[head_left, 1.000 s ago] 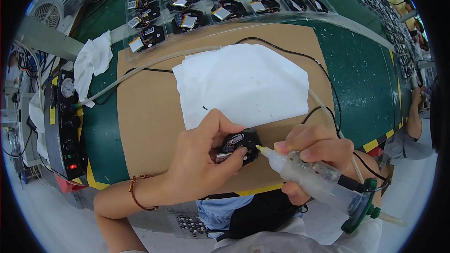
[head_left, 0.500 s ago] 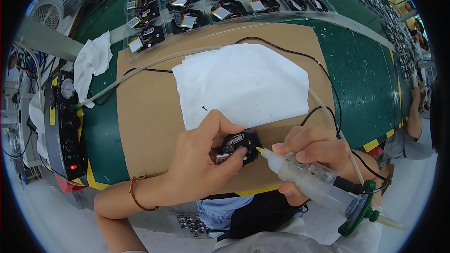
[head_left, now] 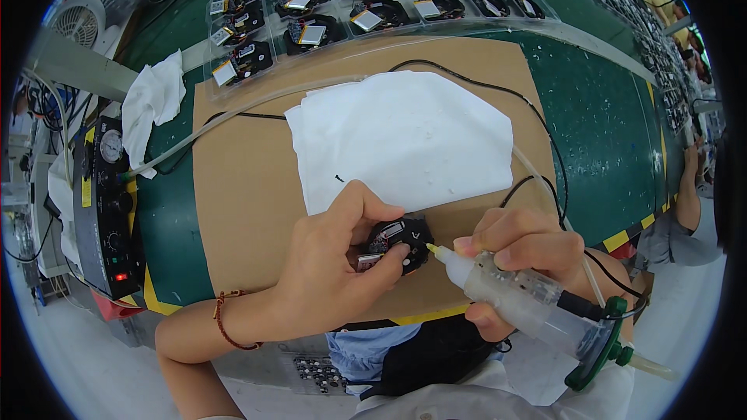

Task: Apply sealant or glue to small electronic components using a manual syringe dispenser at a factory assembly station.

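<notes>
Currently our left hand (head_left: 331, 260) pinches a rounded black plastic module (head_left: 418, 232) with exposed circuitry over the near part of the brown cardboard sheet (head_left: 241, 210). Our right hand (head_left: 533, 245) grips a translucent cylindrical plastic syringe (head_left: 506, 295), its thin yellow tip (head_left: 436, 250) at the module's right rim; whether they touch, we cannot tell. Should our pinch slacken, the module could turn and the tip might skid across it. Just beyond lies a folded white cloth (head_left: 405, 140); around it, a thin black cable (head_left: 415, 61) and a clear flexible hose (head_left: 226, 117) cross the cardboard on the green desk (head_left: 599, 140). A snag there could tug our syringe off line.
</notes>
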Demonstrator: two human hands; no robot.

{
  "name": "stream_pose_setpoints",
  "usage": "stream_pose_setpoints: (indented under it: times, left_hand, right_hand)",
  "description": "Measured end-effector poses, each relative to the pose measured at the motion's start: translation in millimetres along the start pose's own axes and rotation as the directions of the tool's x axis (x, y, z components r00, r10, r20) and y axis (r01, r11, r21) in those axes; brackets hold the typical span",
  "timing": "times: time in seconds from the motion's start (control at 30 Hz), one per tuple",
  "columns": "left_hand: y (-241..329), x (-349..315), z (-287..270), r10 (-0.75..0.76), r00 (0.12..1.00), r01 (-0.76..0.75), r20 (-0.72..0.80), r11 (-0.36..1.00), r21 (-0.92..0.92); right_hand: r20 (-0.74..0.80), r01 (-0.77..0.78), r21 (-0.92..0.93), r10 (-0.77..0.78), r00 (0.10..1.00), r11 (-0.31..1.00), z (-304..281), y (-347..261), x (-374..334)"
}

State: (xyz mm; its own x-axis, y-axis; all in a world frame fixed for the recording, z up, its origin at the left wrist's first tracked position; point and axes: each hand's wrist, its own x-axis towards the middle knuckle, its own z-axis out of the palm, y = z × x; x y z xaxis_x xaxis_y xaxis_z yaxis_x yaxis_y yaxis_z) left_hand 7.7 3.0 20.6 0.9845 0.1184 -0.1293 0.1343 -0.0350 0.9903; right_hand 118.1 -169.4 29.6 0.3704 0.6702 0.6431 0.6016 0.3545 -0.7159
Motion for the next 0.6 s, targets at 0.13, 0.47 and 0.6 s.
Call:
stream_pose_setpoints:
  times: [0.13,0.47,0.6]
  left_hand:
    - [0.0,-2.2,-1.5,-0.030,1.000,0.030,-0.004,1.000,-0.006]
    - [1.1,-0.1,0.5,-0.024,1.000,0.024,0.010,1.000,-0.009]
    - [0.8,-1.0,-1.7,-0.045,0.999,0.045,0.015,0.999,0.004]
  right_hand:
    - [0.018,0.011,-0.004,-0.010,1.000,1.000,2.5,3.3,-1.9]
    - [-0.011,0.014,-0.009,-0.014,1.000,1.000,1.0,1.5,-1.6]
    - [0.046,0.016,-0.010,-0.015,0.999,1.000,0.0,2.7,0.2]
